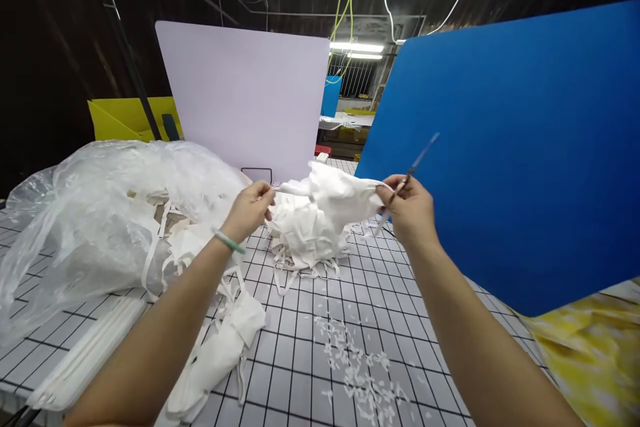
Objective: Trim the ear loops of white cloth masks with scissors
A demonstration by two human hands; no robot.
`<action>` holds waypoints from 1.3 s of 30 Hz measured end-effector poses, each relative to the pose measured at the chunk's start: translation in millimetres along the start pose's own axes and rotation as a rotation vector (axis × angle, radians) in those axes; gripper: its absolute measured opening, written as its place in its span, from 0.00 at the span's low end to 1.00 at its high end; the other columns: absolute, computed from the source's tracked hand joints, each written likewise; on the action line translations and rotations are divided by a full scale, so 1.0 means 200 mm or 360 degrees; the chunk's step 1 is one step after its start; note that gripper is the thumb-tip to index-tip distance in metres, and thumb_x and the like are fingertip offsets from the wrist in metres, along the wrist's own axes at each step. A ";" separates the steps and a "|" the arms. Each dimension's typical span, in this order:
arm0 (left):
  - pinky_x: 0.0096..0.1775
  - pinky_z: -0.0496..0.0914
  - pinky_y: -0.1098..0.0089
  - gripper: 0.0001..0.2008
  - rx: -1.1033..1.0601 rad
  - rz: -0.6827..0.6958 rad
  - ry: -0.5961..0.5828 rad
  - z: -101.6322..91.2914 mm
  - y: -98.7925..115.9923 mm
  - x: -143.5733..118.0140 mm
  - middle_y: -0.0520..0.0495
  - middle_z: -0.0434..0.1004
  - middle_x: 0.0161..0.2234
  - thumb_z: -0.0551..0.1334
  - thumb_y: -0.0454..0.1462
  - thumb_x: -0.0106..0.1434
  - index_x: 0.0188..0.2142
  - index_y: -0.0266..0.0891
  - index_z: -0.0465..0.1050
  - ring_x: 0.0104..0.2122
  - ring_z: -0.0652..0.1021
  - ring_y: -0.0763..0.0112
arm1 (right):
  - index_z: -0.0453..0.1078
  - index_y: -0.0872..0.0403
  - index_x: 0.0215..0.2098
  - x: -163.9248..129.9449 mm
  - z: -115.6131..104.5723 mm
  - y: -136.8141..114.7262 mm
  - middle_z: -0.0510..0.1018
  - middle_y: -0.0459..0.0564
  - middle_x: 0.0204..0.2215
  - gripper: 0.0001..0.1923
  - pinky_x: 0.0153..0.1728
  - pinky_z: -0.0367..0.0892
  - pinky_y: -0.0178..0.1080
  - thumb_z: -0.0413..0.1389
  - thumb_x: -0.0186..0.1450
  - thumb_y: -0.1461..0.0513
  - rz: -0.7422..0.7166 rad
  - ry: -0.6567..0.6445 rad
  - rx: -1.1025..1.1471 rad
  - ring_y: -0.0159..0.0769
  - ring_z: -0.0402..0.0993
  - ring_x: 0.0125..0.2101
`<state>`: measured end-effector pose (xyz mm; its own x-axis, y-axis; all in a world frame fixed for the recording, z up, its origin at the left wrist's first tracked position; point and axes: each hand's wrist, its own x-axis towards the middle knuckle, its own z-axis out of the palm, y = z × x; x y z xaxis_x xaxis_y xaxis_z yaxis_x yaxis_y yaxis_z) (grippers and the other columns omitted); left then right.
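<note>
- Nearest the camera, small white clippings [357, 363] lie scattered over the gridded tabletop [300, 373]. More trimming above them would likely add to the litter, and a sweep of a forearm could push them off the near edge.
- To the left, a loose run of white masks [220, 347] trails toward the near edge beside a flat stack of white strips [85, 360]; the tail of it looks ready to slide off if tugged by a strap.
- The left hand [249, 210], a pale bangle [229, 241] on its wrist, is closed in a pinch on one end of a white mask [343, 195], held in the air above the pile of masks [305, 233].
- The right hand [413, 210] is closed on the mask's other end and also grips a thin tool [417, 161], seemingly slim scissors, though blur hides the blades. Holding cloth and tool in the same fingers risks a nick to the fabric, a cut strap or a pricked finger if the stretch tightens or the grip slips.
- A dropped mask would fall among the pile and be hard to tell apart from the rest.
- Left of the pile, a clear plastic bag [100, 213] bulges with more white pieces; straps hanging from it could snag.
- Behind stand a white board [245, 93] and a blue board [510, 147], the blue one close to the right hand's tool tip.
</note>
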<state>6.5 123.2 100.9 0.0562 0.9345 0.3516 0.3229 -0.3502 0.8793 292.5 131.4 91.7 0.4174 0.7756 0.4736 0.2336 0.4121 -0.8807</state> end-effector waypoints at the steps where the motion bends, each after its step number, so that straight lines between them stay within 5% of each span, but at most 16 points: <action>1: 0.24 0.70 0.71 0.09 -0.0023 -0.0011 -0.0054 0.07 0.01 0.05 0.49 0.75 0.26 0.57 0.33 0.67 0.29 0.37 0.68 0.21 0.75 0.72 | 0.66 0.52 0.28 0.05 0.07 0.00 0.69 0.41 0.24 0.08 0.25 0.68 0.37 0.62 0.53 0.63 -0.0027 -0.0018 -0.0037 0.33 0.67 0.26; 5: 0.47 0.75 0.66 0.07 -0.0097 -0.0003 -0.0171 0.36 0.04 0.26 0.43 0.81 0.39 0.57 0.26 0.63 0.34 0.35 0.73 0.42 0.81 0.67 | 0.61 0.51 0.26 0.21 0.36 0.02 0.69 0.42 0.27 0.11 0.39 0.70 0.40 0.60 0.54 0.69 -0.0038 -0.0064 -0.0149 0.34 0.69 0.34; 8: 0.58 0.68 0.67 0.15 -0.0115 0.0038 -0.0363 0.37 -0.05 0.22 0.45 0.78 0.53 0.61 0.23 0.58 0.44 0.36 0.76 0.56 0.76 0.68 | 0.64 0.50 0.31 0.13 0.43 0.09 0.72 0.44 0.30 0.10 0.42 0.70 0.44 0.61 0.58 0.67 -0.0254 -0.0335 -0.0232 0.38 0.72 0.38; 11: 0.58 0.69 0.60 0.14 0.0123 0.0241 -0.0571 0.16 -0.20 -0.08 0.44 0.78 0.54 0.61 0.29 0.63 0.48 0.37 0.76 0.55 0.76 0.64 | 0.68 0.50 0.36 -0.22 0.35 0.16 0.74 0.47 0.35 0.10 0.46 0.69 0.48 0.64 0.59 0.63 -0.0319 -0.0600 -0.0378 0.41 0.72 0.42; 15: 0.48 0.74 0.61 0.11 0.0562 0.0105 -0.0207 -0.13 -0.40 -0.65 0.43 0.79 0.45 0.55 0.33 0.69 0.45 0.38 0.75 0.45 0.78 0.65 | 0.69 0.52 0.33 -0.87 0.31 0.23 0.77 0.49 0.31 0.12 0.35 0.70 0.45 0.66 0.58 0.55 0.0418 -0.1368 -0.0245 0.38 0.72 0.32; 17: 0.43 0.73 0.61 0.10 0.0791 0.0069 -0.0073 -0.18 -0.47 -0.88 0.43 0.77 0.38 0.52 0.30 0.68 0.40 0.37 0.72 0.40 0.77 0.64 | 0.67 0.51 0.31 -1.12 0.40 0.28 0.75 0.45 0.29 0.17 0.34 0.68 0.42 0.69 0.51 0.56 0.0559 -0.1425 -0.0202 0.36 0.69 0.30; 20: 0.40 0.72 0.61 0.07 0.0893 0.0114 -0.0196 -0.16 -0.52 -1.14 0.44 0.74 0.35 0.55 0.29 0.63 0.37 0.38 0.70 0.38 0.75 0.61 | 0.63 0.51 0.26 -1.30 0.53 0.31 0.69 0.40 0.23 0.15 0.32 0.64 0.39 0.67 0.51 0.59 0.0637 -0.1337 -0.0152 0.33 0.64 0.27; 24: 0.42 0.71 0.60 0.05 0.1006 0.0151 -0.0299 -0.16 -0.56 -1.33 0.42 0.74 0.37 0.56 0.30 0.63 0.37 0.39 0.70 0.40 0.75 0.58 | 0.62 0.50 0.30 -1.33 0.44 0.23 0.68 0.41 0.26 0.13 0.31 0.64 0.38 0.62 0.56 0.55 0.0710 -0.1228 -0.0036 0.33 0.64 0.27; 31: 0.32 0.69 0.64 0.07 0.1090 0.0120 -0.0097 -0.33 -0.71 -1.29 0.46 0.69 0.29 0.54 0.29 0.64 0.31 0.40 0.66 0.29 0.71 0.63 | 0.60 0.48 0.32 -1.23 -0.02 -0.07 0.64 0.43 0.31 0.17 0.24 0.63 0.34 0.64 0.52 0.58 0.0877 -0.0650 0.0513 0.32 0.65 0.27; 36: 0.49 0.70 0.50 0.11 0.1084 0.0167 0.0255 -0.31 -0.58 -1.11 0.39 0.71 0.40 0.54 0.26 0.61 0.39 0.40 0.67 0.46 0.74 0.52 | 0.58 0.48 0.30 -1.10 -0.03 -0.21 0.63 0.45 0.30 0.16 0.27 0.66 0.38 0.62 0.51 0.58 0.0665 -0.0469 0.0522 0.36 0.68 0.30; 39: 0.60 0.65 0.50 0.20 0.0678 0.0399 -0.0074 -0.14 -0.41 -1.02 0.41 0.71 0.52 0.56 0.26 0.59 0.50 0.41 0.69 0.58 0.70 0.54 | 0.58 0.48 0.29 -1.04 0.03 -0.32 0.64 0.45 0.30 0.14 0.27 0.68 0.40 0.61 0.52 0.57 0.0478 -0.0616 0.0516 0.39 0.72 0.32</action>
<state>-58.6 -39.9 -32.8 0.2205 0.8299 0.5124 0.6508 -0.5165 0.5565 185.7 -53.0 49.0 0.0583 0.9741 0.2187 -0.1512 0.2251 -0.9625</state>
